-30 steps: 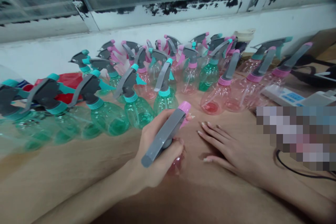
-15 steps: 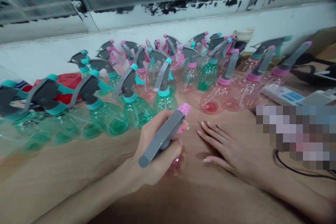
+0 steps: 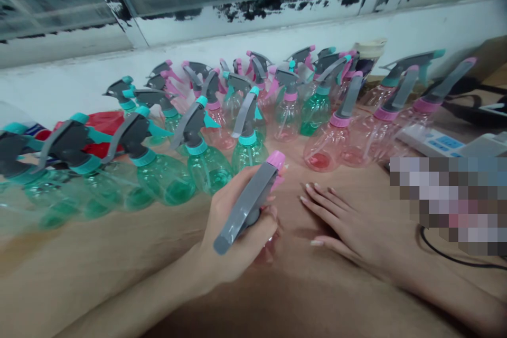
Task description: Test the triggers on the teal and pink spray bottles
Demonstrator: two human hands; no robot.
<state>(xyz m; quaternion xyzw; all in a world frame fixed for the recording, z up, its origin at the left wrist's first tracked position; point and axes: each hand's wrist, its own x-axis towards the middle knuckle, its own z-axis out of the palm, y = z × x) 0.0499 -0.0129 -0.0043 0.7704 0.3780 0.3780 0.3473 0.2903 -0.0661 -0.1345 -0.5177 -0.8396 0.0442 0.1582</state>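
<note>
My left hand [image 3: 233, 222] is wrapped round the neck and trigger of a pink spray bottle [image 3: 249, 206] with a grey head and a pink nozzle. Its nozzle points away from me, toward the standing bottles. Most of its clear pink body is hidden behind my fingers. To the right, my right hand [image 3: 348, 227] lies flat on the wooden table [image 3: 166, 259], fingers stretched out and holding nothing. A green spray bottle [image 3: 249, 153] stands just beyond my left hand. Beyond my right fingertips is another pink spray bottle [image 3: 322, 150] with some red liquid at its bottom.
Green spray bottles [image 3: 166, 179] line the left, with several pink and green ones behind, up to the white wall [image 3: 79, 74]. A red packet [image 3: 105, 127] lies among them. At the right are a white power strip [image 3: 431, 140], a black cable [image 3: 455, 259] and a blurred-out area.
My left forefinger and the trigger seem drawn in slightly, with less of the pink trigger showing. The bottle has shifted very little; my right hand stays flat on the table.
</note>
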